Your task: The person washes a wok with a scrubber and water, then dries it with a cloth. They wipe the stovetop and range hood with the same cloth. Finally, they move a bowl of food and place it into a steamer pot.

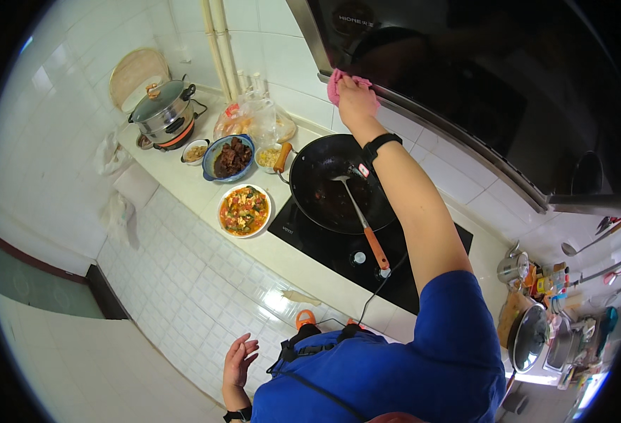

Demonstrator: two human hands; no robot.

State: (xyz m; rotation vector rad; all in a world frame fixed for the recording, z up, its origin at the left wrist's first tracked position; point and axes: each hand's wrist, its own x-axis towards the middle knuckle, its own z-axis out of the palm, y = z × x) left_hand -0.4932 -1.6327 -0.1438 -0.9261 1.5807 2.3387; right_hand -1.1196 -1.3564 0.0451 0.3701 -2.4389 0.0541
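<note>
My right hand (356, 103) presses a pink cloth (335, 90) against the lower metal edge of the black glass range hood (421, 69), near its left corner. Under that arm a black wok (310, 185) rests on the cooktop (310, 232). A metal spatula with a wooden handle (375, 247) lies in it, the handle reaching over the wok's rim. My left hand (239, 362) hangs low beside my body, over the floor; its fingers are apart and hold nothing.
Left of the wok stand a plate of egg and vegetables (244, 210), a blue bowl of dark meat (232, 158), small bowls, plastic bags (257, 121) and a lidded steamer (163, 113). A lidded pan (531, 338), kettle (512, 268) and bottles are at the right.
</note>
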